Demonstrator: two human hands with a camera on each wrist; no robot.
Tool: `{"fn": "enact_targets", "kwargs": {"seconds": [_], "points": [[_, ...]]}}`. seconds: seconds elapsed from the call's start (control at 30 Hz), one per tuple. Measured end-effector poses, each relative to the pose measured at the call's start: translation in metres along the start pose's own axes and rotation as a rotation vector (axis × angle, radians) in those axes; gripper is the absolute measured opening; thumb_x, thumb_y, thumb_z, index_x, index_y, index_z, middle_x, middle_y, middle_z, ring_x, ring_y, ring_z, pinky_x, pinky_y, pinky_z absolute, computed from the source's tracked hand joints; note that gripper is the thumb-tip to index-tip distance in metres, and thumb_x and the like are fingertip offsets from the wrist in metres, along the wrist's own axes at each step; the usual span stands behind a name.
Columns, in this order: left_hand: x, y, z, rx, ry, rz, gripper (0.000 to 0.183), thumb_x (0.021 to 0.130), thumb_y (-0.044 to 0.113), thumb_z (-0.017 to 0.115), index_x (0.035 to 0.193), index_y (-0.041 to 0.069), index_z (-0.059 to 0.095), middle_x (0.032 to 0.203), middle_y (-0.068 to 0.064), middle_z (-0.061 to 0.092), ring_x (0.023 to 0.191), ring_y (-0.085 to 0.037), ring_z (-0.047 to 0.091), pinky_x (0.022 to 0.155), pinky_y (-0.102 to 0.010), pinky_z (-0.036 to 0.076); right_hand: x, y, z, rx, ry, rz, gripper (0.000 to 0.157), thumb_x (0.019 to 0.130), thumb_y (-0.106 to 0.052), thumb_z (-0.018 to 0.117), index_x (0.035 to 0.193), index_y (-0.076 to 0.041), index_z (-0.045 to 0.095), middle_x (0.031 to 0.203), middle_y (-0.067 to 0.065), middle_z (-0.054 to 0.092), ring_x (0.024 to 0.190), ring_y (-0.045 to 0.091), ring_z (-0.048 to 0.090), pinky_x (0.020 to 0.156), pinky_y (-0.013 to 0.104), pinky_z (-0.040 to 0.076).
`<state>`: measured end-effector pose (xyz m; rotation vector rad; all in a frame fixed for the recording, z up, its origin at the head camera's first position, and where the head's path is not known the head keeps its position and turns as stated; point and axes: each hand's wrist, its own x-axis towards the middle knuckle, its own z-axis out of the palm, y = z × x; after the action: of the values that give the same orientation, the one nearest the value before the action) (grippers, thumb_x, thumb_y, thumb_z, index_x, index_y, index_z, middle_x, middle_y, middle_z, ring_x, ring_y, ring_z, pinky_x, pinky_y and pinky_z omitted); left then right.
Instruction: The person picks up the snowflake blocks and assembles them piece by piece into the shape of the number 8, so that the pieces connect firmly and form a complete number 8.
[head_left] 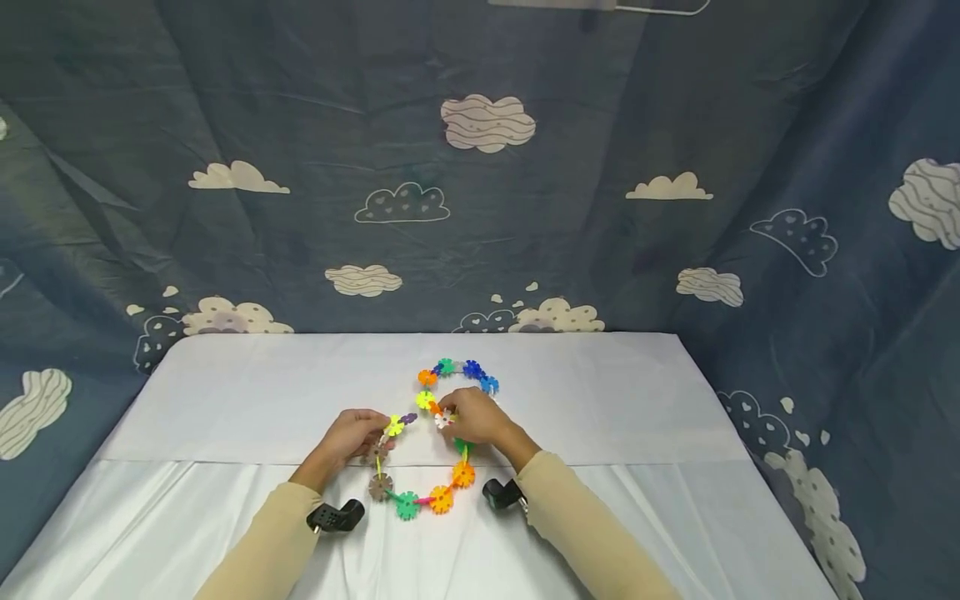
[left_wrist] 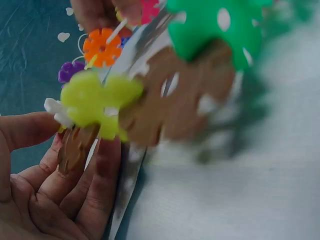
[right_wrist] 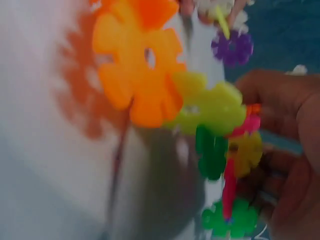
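Note:
A chain of flower-shaped interlocking discs in many colours hangs between the two hands. The left hand (head_left: 358,432) holds its left end near a yellow disc (head_left: 393,426), with a purple disc (head_left: 408,418) at the tip. In the left wrist view, its thumb and fingers pinch a white disc (left_wrist: 59,112) and a brown disc (left_wrist: 77,149). The right hand (head_left: 480,414) grips the chain beside a white disc (head_left: 443,419); its fingers partly hide several discs. Between the hands, the chain curves nearer the person through brown (head_left: 380,486), green (head_left: 407,505) and orange discs (head_left: 441,499).
Beyond the right hand, more linked discs form a second loop, with an orange disc (head_left: 427,377) and a blue disc (head_left: 472,368). A white cloth (head_left: 600,400) covers the table. Behind hangs a dark cloud-print curtain (head_left: 570,250).

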<state>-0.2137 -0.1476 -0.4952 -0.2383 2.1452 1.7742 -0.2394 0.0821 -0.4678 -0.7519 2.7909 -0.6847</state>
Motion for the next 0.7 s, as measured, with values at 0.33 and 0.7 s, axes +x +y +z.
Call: {"fn": "enact_targets", "kwargs": {"seconds": [0.33, 0.7], "points": [[0.000, 0.000, 0.003, 0.023, 0.014, 0.002, 0.028, 0.096, 0.014, 0.057, 0.112, -0.008, 0.063, 0.074, 0.001, 0.059, 0.058, -0.006, 0.053, 0.050, -0.019, 0.045, 0.035, 0.015, 0.002, 0.036, -0.136, -0.047, 0.037, 0.079, -0.014, 0.079, 0.114, -0.007, 0.067, 0.101, -0.001, 0.065, 0.088, 0.011, 0.054, 0.086, 0.026, 0.049], [0.003, -0.001, 0.004, 0.038, 0.035, 0.006, 0.023, 0.095, 0.015, 0.060, 0.105, -0.005, 0.065, 0.069, 0.001, 0.057, 0.055, -0.007, 0.050, 0.048, -0.020, 0.043, 0.049, 0.014, -0.001, -0.051, -0.211, -0.165, 0.032, 0.078, -0.015, 0.081, 0.108, -0.010, 0.070, 0.101, -0.003, 0.066, 0.088, 0.010, 0.054, 0.088, 0.023, 0.047]]}}
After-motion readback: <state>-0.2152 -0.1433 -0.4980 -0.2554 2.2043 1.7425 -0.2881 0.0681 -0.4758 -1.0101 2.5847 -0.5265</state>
